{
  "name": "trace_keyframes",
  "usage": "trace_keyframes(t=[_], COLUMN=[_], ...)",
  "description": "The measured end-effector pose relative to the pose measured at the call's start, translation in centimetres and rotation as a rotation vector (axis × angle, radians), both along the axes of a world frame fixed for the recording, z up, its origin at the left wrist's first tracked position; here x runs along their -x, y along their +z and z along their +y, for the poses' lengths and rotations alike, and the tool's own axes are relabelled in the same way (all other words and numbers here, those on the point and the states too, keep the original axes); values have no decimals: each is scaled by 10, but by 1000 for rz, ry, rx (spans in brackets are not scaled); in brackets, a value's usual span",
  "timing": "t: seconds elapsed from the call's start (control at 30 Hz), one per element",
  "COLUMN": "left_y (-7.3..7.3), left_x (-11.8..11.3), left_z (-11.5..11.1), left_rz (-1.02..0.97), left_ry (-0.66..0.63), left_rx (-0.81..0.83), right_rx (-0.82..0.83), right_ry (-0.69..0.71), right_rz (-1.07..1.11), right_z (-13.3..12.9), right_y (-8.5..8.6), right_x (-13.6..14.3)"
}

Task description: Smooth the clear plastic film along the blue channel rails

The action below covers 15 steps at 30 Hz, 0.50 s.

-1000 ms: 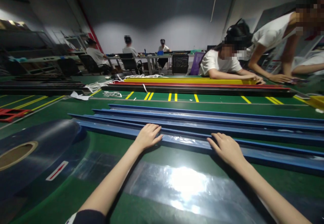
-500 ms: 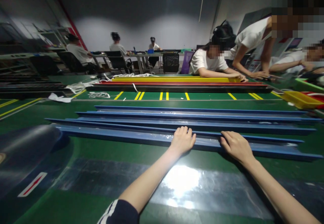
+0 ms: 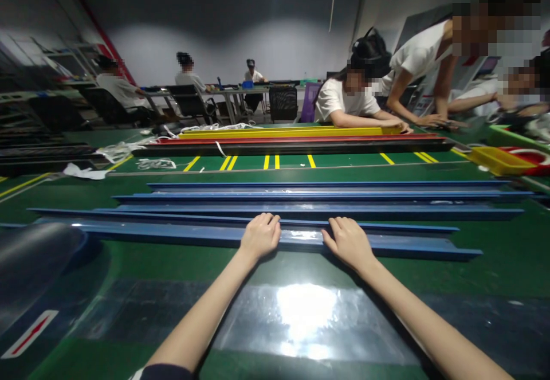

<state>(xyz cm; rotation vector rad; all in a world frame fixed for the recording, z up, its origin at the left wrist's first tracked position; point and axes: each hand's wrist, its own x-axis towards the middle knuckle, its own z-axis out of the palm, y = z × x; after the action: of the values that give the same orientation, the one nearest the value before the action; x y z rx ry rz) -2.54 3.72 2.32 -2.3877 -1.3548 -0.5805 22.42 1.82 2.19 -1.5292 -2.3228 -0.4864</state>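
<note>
The left hand point(image 3: 260, 238) and right hand point(image 3: 351, 243) grip the nearest blue rail point(image 3: 172, 235), fingers over its lip; it lies on the green table point(image 3: 511, 254), other blue rails point(image 3: 365, 212) toward the far edge; what is done or left is unclear.

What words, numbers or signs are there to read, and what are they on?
No words or numbers can be read.
White label by the big shiny roll: just a red arrow-like mark.
White panel at the back right: marks too small and blurred to read.
</note>
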Motion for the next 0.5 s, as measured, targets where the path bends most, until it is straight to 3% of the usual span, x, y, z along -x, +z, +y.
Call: trace_keyframes(t=[0.13,0.27,0.37,0.5], left_y=[0,-2,-3,-4], left_x=[34,67,93,121], left_z=[3,8,11,14], left_rz=[7,38,48,36], left_ry=[23,71,114,149], left_rx=[-29,-51,-48,-36], right_rx=[63,54,29,36], right_ry=[49,142,164,80], right_rz=[32,49,53,36], right_z=[4,6,5,5], right_y=[4,6,8,7], right_x=[31,45,38,10])
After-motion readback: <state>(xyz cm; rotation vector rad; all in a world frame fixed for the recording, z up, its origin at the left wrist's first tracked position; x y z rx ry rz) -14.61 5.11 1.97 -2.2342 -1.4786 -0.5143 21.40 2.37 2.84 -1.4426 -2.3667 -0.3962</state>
